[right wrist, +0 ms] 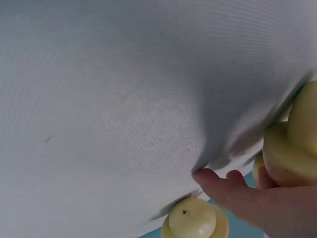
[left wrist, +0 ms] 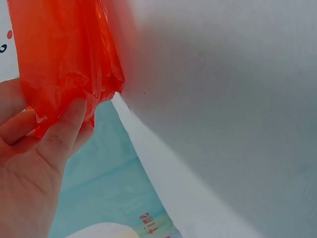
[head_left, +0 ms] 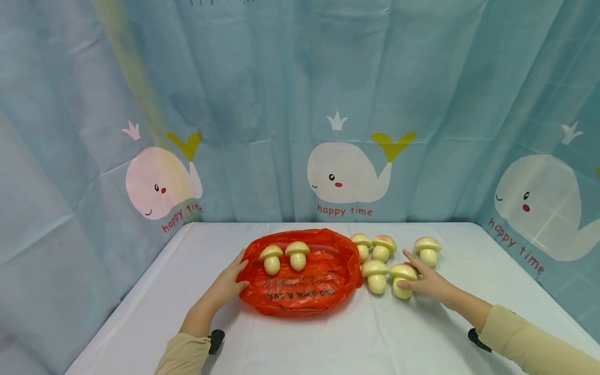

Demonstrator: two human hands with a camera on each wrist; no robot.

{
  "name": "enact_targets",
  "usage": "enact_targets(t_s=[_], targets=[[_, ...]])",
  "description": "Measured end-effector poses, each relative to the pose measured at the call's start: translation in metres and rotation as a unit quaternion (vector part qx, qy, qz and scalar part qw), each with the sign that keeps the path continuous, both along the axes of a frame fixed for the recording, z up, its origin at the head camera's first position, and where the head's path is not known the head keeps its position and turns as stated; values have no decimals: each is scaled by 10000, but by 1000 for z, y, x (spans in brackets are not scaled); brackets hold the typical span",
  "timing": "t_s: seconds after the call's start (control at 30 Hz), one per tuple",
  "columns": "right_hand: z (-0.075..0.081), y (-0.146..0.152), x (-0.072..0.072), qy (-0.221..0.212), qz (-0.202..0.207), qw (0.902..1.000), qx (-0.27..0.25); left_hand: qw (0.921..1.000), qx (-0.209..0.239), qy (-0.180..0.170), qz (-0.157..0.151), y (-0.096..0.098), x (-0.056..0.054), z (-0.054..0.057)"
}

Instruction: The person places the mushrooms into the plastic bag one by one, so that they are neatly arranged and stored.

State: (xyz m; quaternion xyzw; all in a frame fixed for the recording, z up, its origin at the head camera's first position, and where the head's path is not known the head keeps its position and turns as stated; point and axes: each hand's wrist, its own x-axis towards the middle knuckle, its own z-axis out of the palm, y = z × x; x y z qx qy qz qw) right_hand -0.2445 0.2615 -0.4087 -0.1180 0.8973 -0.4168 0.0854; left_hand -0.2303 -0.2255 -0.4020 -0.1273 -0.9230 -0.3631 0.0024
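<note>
A red plastic bag (head_left: pixel 300 302) lies spread open on the table, with two mushroom-shaped pieces, pale yellow-green, inside it: one on the left (head_left: pixel 272 260) and one beside it (head_left: pixel 297 256). At the bag's left edge, my left hand (head_left: pixel 229 281) pinches the thin plastic between thumb and fingers, clearest in the left wrist view (left wrist: pixel 44 148). My right hand (head_left: pixel 428 281) is at the nearest loose mushroom piece (head_left: pixel 404 272). Its thumb lies against the stem, while the other fingers extend past the cap. Whether they press on it is hidden.
Several more mushroom pieces stand right of the bag, including a front one (head_left: pixel 375 268), a back one (head_left: pixel 384 245) and a separate one (head_left: pixel 427 250) beyond my right hand. A white cloth covers the table (head_left: pixel 337 344). A blue whale-print curtain (head_left: pixel 262 177) hangs behind.
</note>
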Motion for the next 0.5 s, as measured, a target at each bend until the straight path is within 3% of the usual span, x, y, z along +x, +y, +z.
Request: enact_targets(t_s=[0.17,0.37,0.5], targets=[[2,-2,-2,-180,-200,9996,51,10000,-37,-21,4,-2,-1,0],[7,0,-4,127,-374,9984,400,10000,44,-18,43,-2,0,2],[19,4,-4,30,-533,9984,168,10000,40,-50,-5,0,1,2]])
